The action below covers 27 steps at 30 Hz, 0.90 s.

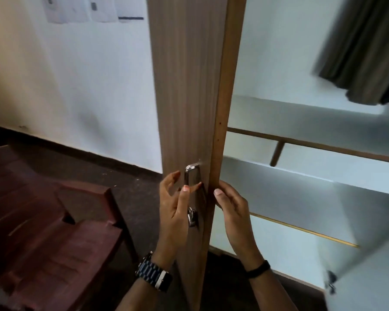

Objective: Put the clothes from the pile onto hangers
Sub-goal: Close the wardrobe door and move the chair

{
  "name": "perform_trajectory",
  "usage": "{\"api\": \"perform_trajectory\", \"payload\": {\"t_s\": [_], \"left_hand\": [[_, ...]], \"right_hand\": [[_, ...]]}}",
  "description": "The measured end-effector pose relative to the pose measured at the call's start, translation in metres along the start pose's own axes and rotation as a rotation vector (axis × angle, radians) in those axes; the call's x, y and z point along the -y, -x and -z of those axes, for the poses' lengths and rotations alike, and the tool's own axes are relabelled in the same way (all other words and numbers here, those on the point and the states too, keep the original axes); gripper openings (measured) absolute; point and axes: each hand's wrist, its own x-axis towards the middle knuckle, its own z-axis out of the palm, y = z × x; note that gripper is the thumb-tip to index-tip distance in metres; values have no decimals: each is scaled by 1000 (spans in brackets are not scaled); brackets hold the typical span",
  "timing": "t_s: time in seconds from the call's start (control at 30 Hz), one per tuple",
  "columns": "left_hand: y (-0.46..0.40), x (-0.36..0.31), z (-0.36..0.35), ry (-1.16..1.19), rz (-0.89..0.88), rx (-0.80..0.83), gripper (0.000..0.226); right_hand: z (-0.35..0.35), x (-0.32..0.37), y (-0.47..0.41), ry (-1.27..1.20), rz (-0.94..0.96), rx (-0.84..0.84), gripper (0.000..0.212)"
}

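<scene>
- Both forearms come up from the bottom edge of the view, and they are nearest to the camera; the left one carries a dark watch (pixel 153 276) and the right one a thin black band (pixel 257 268).
- Wardrobe door (pixel 184 90) is the largest thing: a tall wooden panel, seen almost edge-on, with its long axis upright, standing open between the two hands.
- Behind it the wardrobe (pixel 301 113) shows pale shelves to the right of the door.
- At the left edge stands a dark red chair (pixel 54 221), well apart from the door.
- A dark garment (pixel 364 48) hangs at the upper right corner, inside the wardrobe, up and to the right of the hands; the right hand is the nearer one to it. No pile and no hanger are visible.
- Left hand (pixel 175 205) is at the outer face of the door with loose, spread fingers just beside the metal handle (pixel 190 176); it holds nothing.
- Right hand (pixel 230 204) curls around the free edge of the door, thumb on the front edge.
- I judge that the door is being handled to give access to the wardrobe; the hanging itself is not yet started here.
</scene>
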Motion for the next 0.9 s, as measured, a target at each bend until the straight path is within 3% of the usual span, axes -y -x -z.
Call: {"api": "perform_trajectory", "payload": {"t_s": [0.07,0.13,0.23,0.33,0.57,0.9], "left_hand": [[-9,7,-40,-13,-16,105,25],[-20,14,-79,9,-1,150,18],[-49,21,-124,62,41,102,25],[-91,32,-163,-52,-20,88,26],[-158,74,-227,-148,26,245,14],[-231,107,-287,-159,-12,332,10]], "right_hand": [[35,0,-13,58,4,-56,36],[68,-4,-34,159,3,-142,32],[105,-13,-71,279,-19,-238,38],[138,-25,-109,372,-40,-285,44],[189,-59,-194,464,-25,-338,42],[225,-78,-285,523,-18,-406,38]]}}
